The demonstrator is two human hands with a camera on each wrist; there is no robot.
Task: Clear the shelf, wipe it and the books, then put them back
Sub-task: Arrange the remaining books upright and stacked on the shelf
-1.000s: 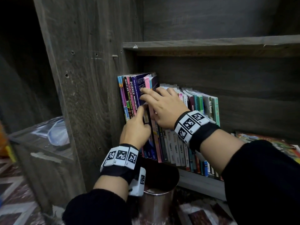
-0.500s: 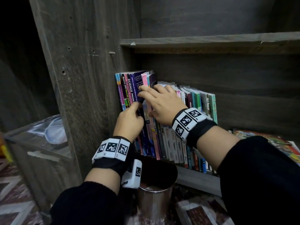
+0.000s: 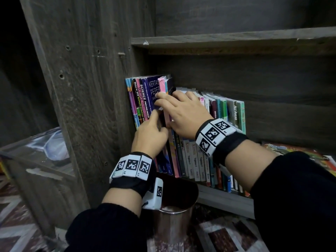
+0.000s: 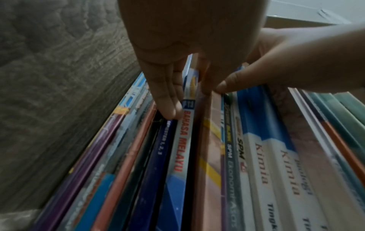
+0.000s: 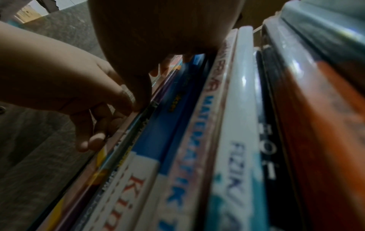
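Observation:
A row of upright books (image 3: 192,160) fills the left end of the grey wooden shelf (image 3: 223,197). My left hand (image 3: 154,124) is low on the tall books by the side wall. Its straight fingers (image 4: 168,101) and thumb pinch the blue-and-white Bahasa Melayu book (image 4: 181,148). My right hand (image 3: 183,113) lies over the book tops, fingers reaching onto the purple book (image 3: 152,91). Its thumb (image 5: 142,93) presses the spine of the pink book (image 3: 161,86), which it pinches. The left hand (image 5: 69,81) shows beside that thumb.
A shiny metal bin (image 3: 172,224) stands on the patterned floor (image 3: 227,237) under my left wrist. The upper shelf board (image 3: 236,39) overhangs the books. The bookcase side panel (image 3: 91,88) is close on the left. A colourful book (image 3: 291,151) lies flat at right.
Both hands stay on the same books. The view has shifted slightly, and the left thumb sits a little higher on the spines.

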